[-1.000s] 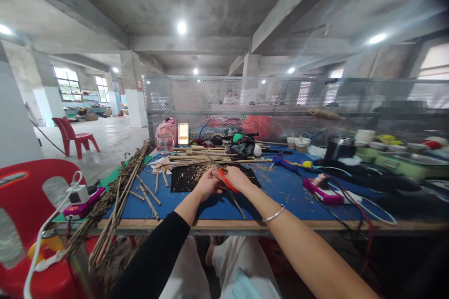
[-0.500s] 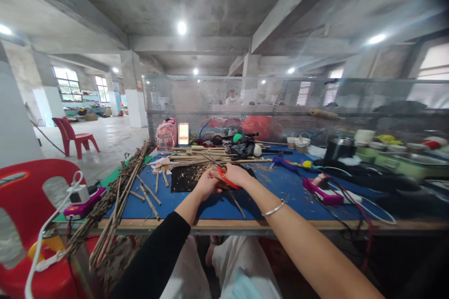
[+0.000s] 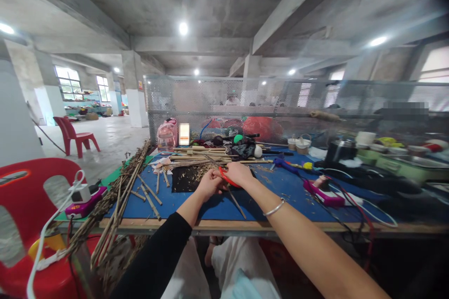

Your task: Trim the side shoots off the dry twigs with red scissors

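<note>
Several short, tan woody pieces (image 3: 150,202) lie beside long brown stalks (image 3: 115,212) overhanging the blue-topped counter (image 3: 277,208)'s front edge; pale chips (image 3: 196,175) litter the black cloth (image 3: 177,188). Trimming looks partway: the right hand (image 3: 239,175) grips red-handled metal scissors (image 3: 229,180), the left hand (image 3: 208,185) seems pinched on a slim brown stick (image 3: 237,203). Rightward, chip-flecked surface offers room.

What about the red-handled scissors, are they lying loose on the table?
No, the right hand is holding the red-handled scissors by their handles.
</note>
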Action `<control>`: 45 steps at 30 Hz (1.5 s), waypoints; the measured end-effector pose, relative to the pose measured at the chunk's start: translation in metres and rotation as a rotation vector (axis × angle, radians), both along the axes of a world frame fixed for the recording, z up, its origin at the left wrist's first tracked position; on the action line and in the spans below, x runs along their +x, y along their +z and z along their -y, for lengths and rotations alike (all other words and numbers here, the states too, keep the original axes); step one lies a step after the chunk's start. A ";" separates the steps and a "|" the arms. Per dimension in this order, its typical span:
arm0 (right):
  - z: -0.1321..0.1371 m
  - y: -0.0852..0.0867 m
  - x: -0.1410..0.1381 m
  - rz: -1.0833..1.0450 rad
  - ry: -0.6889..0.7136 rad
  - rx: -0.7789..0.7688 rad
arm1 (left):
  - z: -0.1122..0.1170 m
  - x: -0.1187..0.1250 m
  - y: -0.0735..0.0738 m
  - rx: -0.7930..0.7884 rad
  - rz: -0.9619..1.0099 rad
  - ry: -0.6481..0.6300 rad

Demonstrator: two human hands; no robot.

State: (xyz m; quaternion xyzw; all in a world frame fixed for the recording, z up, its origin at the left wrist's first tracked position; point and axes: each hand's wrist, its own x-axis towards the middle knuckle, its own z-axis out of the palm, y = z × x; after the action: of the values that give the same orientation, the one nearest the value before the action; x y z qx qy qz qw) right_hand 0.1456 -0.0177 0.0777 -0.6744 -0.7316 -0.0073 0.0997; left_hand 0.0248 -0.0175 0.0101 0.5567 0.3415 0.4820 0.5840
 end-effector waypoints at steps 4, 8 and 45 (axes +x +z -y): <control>0.000 0.000 0.000 0.008 0.007 -0.029 | -0.003 0.001 -0.002 0.033 0.003 0.019; -0.003 0.000 -0.001 -0.020 0.045 -0.076 | -0.004 0.000 -0.002 0.018 0.028 0.041; -0.023 -0.030 0.006 -0.303 0.140 -0.082 | -0.012 -0.011 -0.001 -0.032 0.079 -0.026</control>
State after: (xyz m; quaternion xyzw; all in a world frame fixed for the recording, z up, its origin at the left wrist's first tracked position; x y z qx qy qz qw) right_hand 0.1515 0.0057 0.0474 -0.6187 -0.7530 0.1314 0.1815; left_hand 0.0136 -0.0057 0.0094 0.5322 0.3184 0.4906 0.6122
